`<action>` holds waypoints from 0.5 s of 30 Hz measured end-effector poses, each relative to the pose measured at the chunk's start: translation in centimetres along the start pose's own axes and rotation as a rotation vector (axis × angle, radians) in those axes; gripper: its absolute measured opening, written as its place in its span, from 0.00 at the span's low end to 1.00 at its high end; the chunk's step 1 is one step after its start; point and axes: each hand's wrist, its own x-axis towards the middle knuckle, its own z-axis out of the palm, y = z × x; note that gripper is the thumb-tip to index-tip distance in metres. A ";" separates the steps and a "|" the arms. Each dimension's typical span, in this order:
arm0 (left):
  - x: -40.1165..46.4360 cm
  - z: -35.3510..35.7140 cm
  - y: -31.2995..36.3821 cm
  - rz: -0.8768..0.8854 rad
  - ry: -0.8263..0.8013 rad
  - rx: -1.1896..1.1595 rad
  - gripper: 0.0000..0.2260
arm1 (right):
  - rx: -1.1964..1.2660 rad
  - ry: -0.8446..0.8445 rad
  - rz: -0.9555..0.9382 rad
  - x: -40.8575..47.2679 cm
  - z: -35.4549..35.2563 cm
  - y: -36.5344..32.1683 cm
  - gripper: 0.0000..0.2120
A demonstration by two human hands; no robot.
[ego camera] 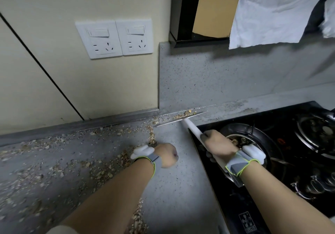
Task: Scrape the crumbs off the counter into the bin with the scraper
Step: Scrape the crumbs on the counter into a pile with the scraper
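My right hand point(220, 145) grips the white handle of the scraper point(190, 124), whose long thin blade rests on the grey counter point(181, 179) near the back wall. A small heap of crumbs point(183, 115) lies just behind the blade. Many more crumbs point(101, 163) are strewn over the left part of the counter, with a trail near the front edge. My left hand point(165, 155) is closed in a fist over the counter's middle and holds nothing. Both wrists wear grey bands with white pads. No bin is in view.
A black gas hob point(272, 161) with burners fills the right side, its edge right under my right wrist. Two white wall sockets point(116, 38) sit on the back wall. A white cloth point(275, 12) hangs at the top right above the grey upstand point(217, 77).
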 end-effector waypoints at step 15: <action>-9.7 -0.8 -0.4 0.066 -0.143 -1.021 0.20 | 0.535 0.180 0.073 -3.5 5.8 -2.3 0.15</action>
